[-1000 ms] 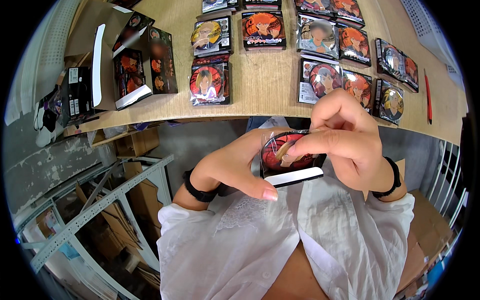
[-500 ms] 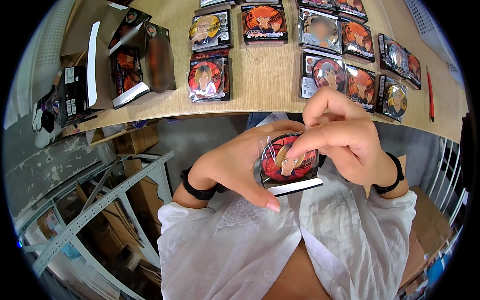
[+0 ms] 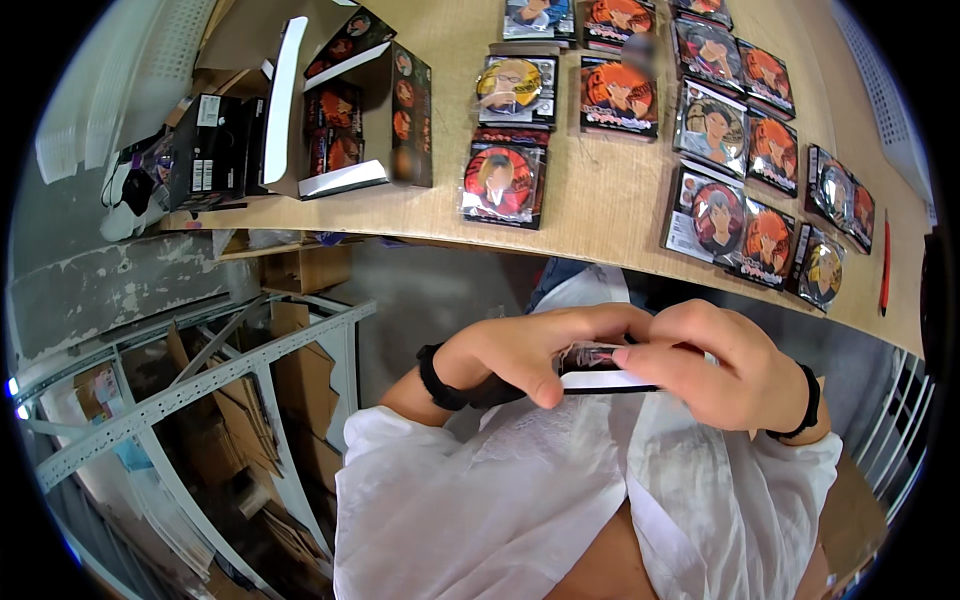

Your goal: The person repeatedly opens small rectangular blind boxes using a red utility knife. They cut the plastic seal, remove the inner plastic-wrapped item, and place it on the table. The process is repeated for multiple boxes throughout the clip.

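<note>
In front of my body, over the white shirt, my left hand [image 3: 540,350] grips a small black box [image 3: 610,388] whose white-edged open flap faces me. Clear crinkled plastic film [image 3: 590,354] shows at the box's opening, and the badge it wraps is almost wholly hidden. My right hand [image 3: 725,365] closes over the box's right end, with a fingertip pressed into the opening by the film. On the table ahead, a wrapped red badge [image 3: 500,180] rests on a black box, nearest to my hands on the left.
An open dark carton [image 3: 410,120] with small boxes inside stands at the table's left. Several boxes with orange-haired pictures [image 3: 618,95] and wrapped badges [image 3: 715,215] lie in rows. A red pen [image 3: 886,265] is at the right edge. Metal shelving [image 3: 200,400] stands lower left.
The box has tipped, so the round red badge front no longer shows. My right hand has come down from above onto the box's right end. The table has shifted right in view.
</note>
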The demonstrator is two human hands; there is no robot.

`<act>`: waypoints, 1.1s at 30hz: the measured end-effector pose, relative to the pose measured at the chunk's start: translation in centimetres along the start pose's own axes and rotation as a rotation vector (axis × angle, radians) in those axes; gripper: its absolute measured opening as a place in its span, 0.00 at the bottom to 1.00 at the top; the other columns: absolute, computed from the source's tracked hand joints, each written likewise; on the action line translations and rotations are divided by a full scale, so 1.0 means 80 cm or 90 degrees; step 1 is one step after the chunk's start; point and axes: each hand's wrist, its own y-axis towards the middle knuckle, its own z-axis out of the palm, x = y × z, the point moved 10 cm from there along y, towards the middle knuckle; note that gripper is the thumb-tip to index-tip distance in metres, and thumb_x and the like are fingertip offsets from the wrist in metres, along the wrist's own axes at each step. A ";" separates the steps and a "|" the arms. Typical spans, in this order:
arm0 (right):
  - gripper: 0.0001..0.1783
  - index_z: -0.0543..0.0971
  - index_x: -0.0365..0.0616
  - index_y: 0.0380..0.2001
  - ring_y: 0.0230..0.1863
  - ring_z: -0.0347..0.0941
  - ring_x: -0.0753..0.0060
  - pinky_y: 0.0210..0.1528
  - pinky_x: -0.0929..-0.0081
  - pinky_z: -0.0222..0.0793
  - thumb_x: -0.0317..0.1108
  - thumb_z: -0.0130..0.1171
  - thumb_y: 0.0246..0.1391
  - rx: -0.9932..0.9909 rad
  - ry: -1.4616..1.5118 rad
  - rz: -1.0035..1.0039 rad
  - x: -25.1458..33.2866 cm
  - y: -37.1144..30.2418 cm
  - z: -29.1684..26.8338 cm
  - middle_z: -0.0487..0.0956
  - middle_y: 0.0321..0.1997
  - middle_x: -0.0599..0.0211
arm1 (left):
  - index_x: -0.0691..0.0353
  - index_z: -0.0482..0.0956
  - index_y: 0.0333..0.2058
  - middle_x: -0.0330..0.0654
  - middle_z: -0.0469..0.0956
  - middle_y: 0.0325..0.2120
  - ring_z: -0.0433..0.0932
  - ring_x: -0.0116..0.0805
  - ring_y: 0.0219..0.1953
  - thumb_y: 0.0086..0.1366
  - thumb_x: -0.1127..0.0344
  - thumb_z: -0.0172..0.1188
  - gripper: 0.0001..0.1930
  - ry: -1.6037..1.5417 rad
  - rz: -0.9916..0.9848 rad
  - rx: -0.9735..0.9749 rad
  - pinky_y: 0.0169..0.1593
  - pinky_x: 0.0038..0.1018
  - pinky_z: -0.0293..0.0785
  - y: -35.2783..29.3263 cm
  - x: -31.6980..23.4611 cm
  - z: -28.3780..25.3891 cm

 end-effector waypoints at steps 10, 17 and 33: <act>0.09 0.74 0.39 0.28 0.22 0.68 0.73 0.23 0.75 0.60 0.34 0.57 0.55 0.068 0.038 0.027 -0.016 0.016 0.010 0.72 0.23 0.69 | 0.69 0.65 0.54 0.48 0.71 0.49 0.71 0.38 0.50 0.53 0.59 0.69 0.34 0.358 0.049 -0.066 0.53 0.31 0.66 -0.017 -0.022 -0.021; 0.10 0.72 0.41 0.26 0.24 0.65 0.65 0.26 0.70 0.60 0.34 0.62 0.48 0.103 -0.017 0.035 -0.024 0.024 0.016 0.68 0.24 0.66 | 0.63 0.72 0.49 0.47 0.75 0.45 0.76 0.46 0.45 0.52 0.68 0.65 0.24 0.501 0.098 -0.158 0.47 0.32 0.71 -0.018 -0.045 -0.027; 0.11 0.79 0.37 0.27 0.27 0.69 0.66 0.23 0.73 0.63 0.23 0.66 0.35 -0.217 -0.236 -0.363 0.015 -0.023 0.010 0.74 0.31 0.65 | 0.66 0.71 0.52 0.50 0.72 0.50 0.70 0.46 0.53 0.46 0.61 0.65 0.33 0.620 0.126 -0.298 0.56 0.36 0.64 -0.023 -0.068 -0.032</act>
